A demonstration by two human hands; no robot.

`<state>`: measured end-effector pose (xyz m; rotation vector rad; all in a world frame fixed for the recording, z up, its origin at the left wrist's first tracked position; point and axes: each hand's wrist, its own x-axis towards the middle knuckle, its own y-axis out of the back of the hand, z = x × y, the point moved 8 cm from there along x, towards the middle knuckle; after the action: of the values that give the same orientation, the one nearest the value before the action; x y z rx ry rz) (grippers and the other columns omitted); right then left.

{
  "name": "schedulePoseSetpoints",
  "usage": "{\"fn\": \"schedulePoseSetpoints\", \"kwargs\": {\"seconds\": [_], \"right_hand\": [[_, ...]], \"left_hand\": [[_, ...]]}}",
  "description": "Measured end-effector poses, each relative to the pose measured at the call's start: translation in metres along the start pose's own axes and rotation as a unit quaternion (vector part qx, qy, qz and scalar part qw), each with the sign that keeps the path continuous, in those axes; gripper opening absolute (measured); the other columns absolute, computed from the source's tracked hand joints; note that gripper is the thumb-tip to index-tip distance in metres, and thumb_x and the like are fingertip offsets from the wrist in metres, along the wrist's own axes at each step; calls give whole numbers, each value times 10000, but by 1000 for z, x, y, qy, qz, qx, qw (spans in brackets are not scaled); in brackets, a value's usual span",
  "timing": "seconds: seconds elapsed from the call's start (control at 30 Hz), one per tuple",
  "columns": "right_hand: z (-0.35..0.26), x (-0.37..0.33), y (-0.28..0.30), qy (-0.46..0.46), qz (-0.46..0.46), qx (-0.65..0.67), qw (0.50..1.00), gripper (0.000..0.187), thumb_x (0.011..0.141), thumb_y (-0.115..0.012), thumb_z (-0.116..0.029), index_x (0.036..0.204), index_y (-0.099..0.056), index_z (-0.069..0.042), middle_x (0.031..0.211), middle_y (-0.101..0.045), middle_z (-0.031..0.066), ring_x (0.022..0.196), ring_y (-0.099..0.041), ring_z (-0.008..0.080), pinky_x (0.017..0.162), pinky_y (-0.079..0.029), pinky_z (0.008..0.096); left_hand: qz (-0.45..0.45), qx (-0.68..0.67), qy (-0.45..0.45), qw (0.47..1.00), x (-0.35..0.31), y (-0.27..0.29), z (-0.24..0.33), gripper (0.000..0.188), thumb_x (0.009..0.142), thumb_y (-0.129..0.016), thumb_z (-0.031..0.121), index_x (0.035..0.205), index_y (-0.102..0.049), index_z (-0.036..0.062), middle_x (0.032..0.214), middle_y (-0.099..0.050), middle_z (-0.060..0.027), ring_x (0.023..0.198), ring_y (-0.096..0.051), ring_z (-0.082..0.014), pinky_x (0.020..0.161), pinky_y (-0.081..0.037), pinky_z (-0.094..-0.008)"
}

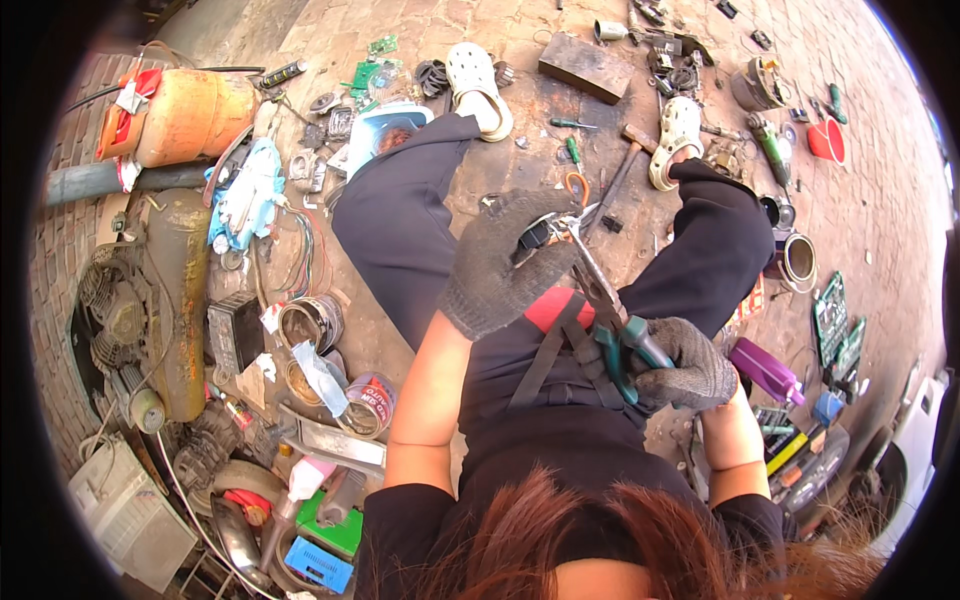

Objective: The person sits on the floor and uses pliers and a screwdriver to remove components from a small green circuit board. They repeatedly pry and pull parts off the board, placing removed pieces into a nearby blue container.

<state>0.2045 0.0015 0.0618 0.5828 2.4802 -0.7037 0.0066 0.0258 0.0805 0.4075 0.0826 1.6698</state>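
My left hand point(505, 265), in a dark grey knit glove, is closed round a small black and metal part point(537, 235) held above my lap. Most of that part is hidden by the fingers, so its kind is unclear. My right hand point(690, 365), gloved the same way, grips the green handles of a pair of pliers point(648, 343). The jaws reach up and left to the metal end of the part; whether they bite on it is too small to tell. An orange loop point(577, 185), perhaps a wire, shows just past the jaws.
A hammer point(622, 170), a screwdriver point(573, 124) and a metal block point(586, 67) lie on the brick floor ahead. To the left are an orange gas cylinder point(195, 115), a compressor point(165, 300) and open cans point(310, 325). A purple bottle point(765, 370) and circuit boards point(835, 325) lie right.
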Motion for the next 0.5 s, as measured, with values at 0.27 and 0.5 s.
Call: {"fn": "schedulePoseSetpoints", "kwargs": {"seconds": [0.27,0.5], "right_hand": [[-5,0,-6,14,-1,53,998,475,733,-664,-204,1129,-613,54,795,-636,49,680,-545,87,640,-471,237],[-13,-1,-5,-11,-34,-24,999,476,708,-652,-177,1102,-621,88,949,-687,85,744,-592,102,700,-493,238]], "left_hand": [[-9,12,7,1000,0,-1,-1,369,790,-713,135,1123,-596,29,969,-648,-141,887,-644,-276,750,-500,-344],[-19,15,5,1000,0,-2,1,360,795,-706,128,1124,-598,32,973,-644,-137,843,-634,-273,735,-497,-344]]}}
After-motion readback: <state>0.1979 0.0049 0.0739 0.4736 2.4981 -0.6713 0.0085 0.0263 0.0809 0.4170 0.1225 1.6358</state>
